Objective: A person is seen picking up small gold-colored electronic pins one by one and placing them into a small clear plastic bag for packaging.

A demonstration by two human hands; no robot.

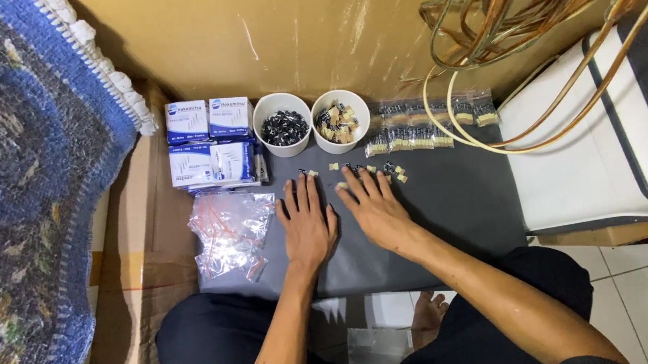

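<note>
Two bare hands lie flat, palms down and fingers spread, on a dark grey mat [454,200] on the floor, holding nothing. The left hand [307,224] and the right hand [374,205] sit side by side, nearly touching. A loose scatter of small parts [363,171] (tiny dark and tan pieces, too small to identify) runs left to right just beyond the fingertips, away from the person; the right hand's fingertips reach in among them, so it is nearer. Farther back stand two white cups [282,122], one of dark pieces, one of mixed. Blue-and-white boxes [210,142] and clear plastic bags [229,232] lie to the left.
</note>
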